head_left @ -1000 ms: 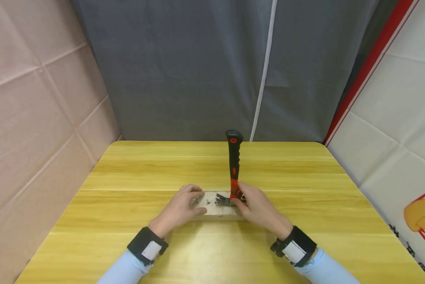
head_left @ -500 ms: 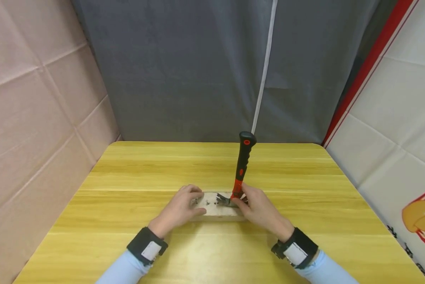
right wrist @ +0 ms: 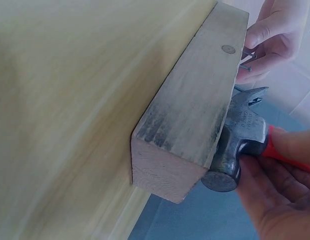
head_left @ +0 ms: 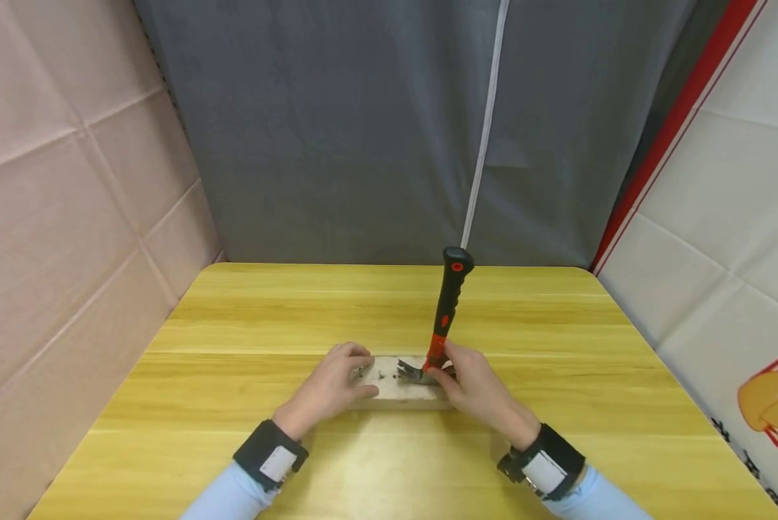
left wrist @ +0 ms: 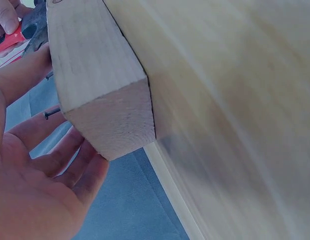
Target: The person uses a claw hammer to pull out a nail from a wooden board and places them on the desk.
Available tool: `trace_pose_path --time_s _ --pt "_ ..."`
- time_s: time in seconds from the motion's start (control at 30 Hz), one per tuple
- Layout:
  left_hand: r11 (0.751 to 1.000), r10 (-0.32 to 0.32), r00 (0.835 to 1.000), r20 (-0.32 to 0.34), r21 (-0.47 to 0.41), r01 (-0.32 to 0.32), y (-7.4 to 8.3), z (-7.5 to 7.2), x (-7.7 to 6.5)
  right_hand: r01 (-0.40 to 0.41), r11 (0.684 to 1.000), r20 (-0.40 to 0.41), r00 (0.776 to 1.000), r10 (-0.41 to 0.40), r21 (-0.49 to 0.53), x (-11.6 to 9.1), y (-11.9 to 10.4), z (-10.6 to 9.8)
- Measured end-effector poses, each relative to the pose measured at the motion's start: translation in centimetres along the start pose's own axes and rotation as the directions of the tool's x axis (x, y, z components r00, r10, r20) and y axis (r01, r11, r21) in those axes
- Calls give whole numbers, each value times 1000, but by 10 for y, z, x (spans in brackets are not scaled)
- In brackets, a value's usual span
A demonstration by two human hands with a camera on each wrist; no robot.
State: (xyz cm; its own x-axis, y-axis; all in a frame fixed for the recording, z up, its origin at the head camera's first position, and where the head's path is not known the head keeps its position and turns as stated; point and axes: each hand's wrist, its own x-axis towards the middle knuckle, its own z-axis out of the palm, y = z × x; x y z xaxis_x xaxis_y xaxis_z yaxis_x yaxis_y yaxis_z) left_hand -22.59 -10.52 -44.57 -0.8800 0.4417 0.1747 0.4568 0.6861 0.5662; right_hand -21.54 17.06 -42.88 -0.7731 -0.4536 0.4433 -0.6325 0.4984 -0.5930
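A pale wooden block (head_left: 398, 404) lies across the table, with several nails (right wrist: 246, 67) standing out of its top. My left hand (head_left: 330, 383) holds the block's left end, thumb at the near side and fingers at the far side; a nail (left wrist: 52, 112) sticks up between them in the left wrist view. On the block's right part rests a claw hammer (head_left: 449, 303), its black and red handle pointing up and leaning right. My right hand (head_left: 482, 390) pinches it low, at the red neck by the head (right wrist: 247, 125). The claw points left, close to a nail.
The yellow wood-grain table (head_left: 232, 325) extends around the block. Behind it hangs a grey curtain (head_left: 336, 144) with a white cord (head_left: 482, 144). Pale sheeting (head_left: 70, 217) hangs at the left, and a white printed sheet (head_left: 720, 238) at the right.
The hammer's handle has tilted to the right, and its head has shifted slightly right with my right hand. My left hand has stayed on the block.
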Motion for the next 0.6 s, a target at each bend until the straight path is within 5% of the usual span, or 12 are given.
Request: trace_pose_path --time_s 0.6 --pt "1000 24 1000 1 7 -24 -1 0 0 -80 994 -71 994 85 71 -6 2 1"
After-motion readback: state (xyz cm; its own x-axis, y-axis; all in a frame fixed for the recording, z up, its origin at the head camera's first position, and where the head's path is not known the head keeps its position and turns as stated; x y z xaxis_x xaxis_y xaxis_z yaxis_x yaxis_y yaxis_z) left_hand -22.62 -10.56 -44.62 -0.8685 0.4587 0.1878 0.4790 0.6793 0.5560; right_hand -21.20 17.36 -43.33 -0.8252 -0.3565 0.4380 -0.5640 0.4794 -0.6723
